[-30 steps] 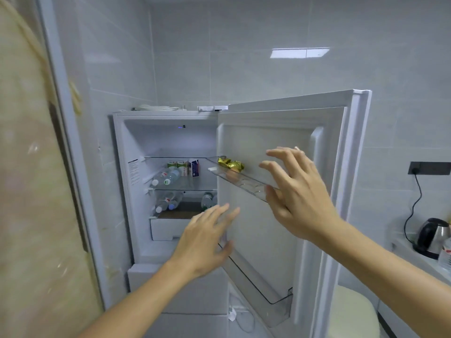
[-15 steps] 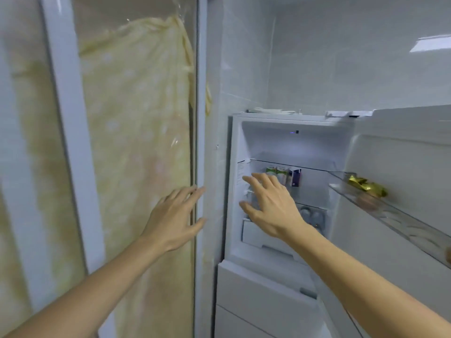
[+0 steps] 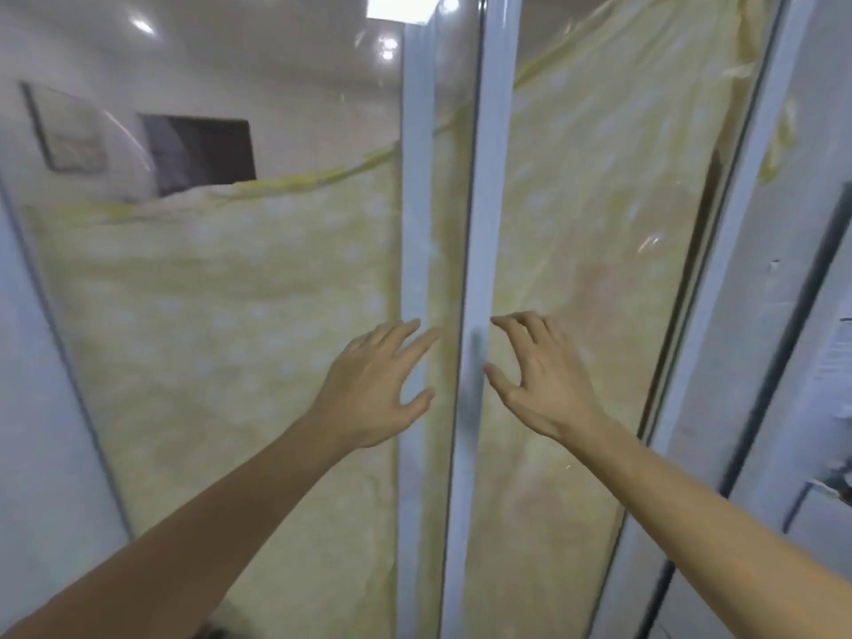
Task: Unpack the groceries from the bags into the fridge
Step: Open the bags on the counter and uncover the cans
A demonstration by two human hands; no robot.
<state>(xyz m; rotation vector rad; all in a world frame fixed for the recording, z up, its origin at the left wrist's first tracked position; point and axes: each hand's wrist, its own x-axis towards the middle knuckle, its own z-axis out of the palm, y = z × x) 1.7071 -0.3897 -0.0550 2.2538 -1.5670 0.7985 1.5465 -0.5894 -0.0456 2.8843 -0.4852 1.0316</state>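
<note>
Both hands empty nr door frame (image 3: 479, 223)

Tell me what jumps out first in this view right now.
Two bare hands, the left hand and right hand, reach out empty with fingers spread, either side of a white door frame at centre. Behind the glass hangs a yellow cloth, filling most of the view.

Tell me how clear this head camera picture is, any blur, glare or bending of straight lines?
Head view: soft all over with motion blur; the left hand and right hand have smeared edges. Ceiling lights show as bright spots, and streaks of glare sit on the glass panel. The white door frames lean and bow, as wide-angle lenses do.
</note>
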